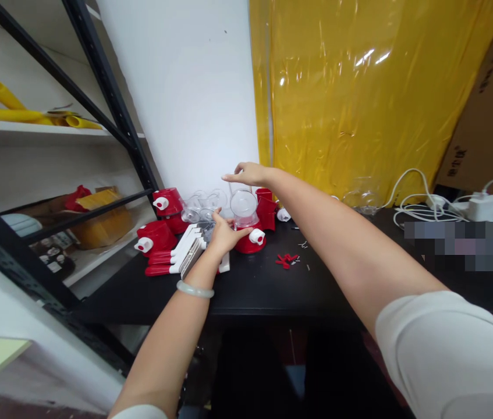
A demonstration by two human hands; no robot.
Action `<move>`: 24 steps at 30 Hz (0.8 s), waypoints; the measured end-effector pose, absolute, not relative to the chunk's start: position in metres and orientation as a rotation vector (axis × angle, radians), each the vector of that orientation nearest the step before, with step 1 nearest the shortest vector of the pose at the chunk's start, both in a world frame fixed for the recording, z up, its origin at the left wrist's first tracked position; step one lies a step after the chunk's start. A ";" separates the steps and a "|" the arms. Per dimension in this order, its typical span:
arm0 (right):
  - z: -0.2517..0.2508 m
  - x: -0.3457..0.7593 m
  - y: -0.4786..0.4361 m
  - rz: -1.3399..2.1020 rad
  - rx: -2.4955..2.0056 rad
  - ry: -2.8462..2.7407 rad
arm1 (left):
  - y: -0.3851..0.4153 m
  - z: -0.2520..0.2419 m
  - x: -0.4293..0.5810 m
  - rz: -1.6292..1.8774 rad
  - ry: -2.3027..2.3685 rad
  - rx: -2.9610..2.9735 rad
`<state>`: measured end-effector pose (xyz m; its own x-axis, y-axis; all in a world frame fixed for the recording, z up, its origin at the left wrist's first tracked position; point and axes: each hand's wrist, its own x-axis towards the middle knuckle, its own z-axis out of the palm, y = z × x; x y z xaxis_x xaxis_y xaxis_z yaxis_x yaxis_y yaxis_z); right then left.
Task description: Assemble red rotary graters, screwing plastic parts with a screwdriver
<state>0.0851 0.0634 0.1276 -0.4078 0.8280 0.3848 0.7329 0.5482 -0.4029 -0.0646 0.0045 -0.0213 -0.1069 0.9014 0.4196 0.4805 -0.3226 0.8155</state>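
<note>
A small red toy dispenser (250, 237) with a clear globe (243, 203) and a white knob stands on the black table (263, 285). My left hand (223, 233) grips its red base from the left. My right hand (250, 173) hovers flat just above the globe, fingers stretched out, and I cannot tell whether it touches it. Several more red bases (155, 237) and clear globes (202, 205) stand to the left, beside a stack of white and red flat parts (171, 259).
Small red pieces and screws (287, 259) lie right of the dispenser. A clear globe (362, 198), white cables and a charger (484, 205) sit at the back right. A black metal shelf rack (110, 99) stands left; a yellow plastic sheet (360, 87) hangs behind.
</note>
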 end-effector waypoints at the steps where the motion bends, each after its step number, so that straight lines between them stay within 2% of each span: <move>1: 0.129 0.084 0.061 0.176 -1.313 -2.252 | 0.004 -0.020 -0.064 1.406 1.524 1.780; 13: 0.134 0.064 0.037 -0.204 -1.659 -2.184 | 0.009 -0.026 -0.065 1.424 1.568 1.804; 24: 0.134 0.045 0.028 -0.451 -1.764 -2.105 | 0.006 -0.024 -0.063 1.447 1.576 1.844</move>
